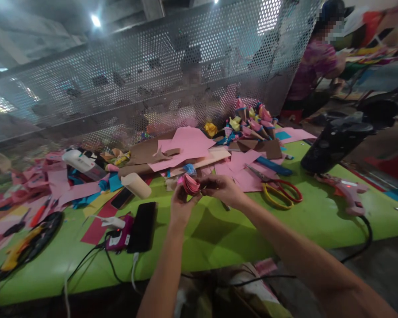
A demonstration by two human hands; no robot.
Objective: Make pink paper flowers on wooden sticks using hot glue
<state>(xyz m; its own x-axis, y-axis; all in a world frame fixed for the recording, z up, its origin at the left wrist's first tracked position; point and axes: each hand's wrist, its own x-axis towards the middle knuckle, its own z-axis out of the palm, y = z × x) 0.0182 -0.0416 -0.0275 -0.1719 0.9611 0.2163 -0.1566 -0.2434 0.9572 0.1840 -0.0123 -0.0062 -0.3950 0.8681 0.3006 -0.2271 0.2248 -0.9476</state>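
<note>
Above the green table (245, 238), a small pink paper flower (191, 184) with layered, curled edges is held between both hands. My left hand (182, 201) grips it from below and the left, its fingers wrapped round the base. From the right, my right hand (219, 189) pinches the flower's side with its fingertips. Just beyond the hands lie pink paper sheets (189, 143) and a crumpled blue piece (189, 169). Right of my right hand rest scissors (280, 194) with one yellow and one red handle.
A pink glue gun (351, 192) and a black tumbler (334, 143) stand on the right. Left are a phone (142, 227), a purple power adapter (119, 234), a cardboard tube (135, 185) and a yellow-handled tool (23, 251). Behind rises a perforated metal panel (135, 84); a person (313, 66) sits beyond.
</note>
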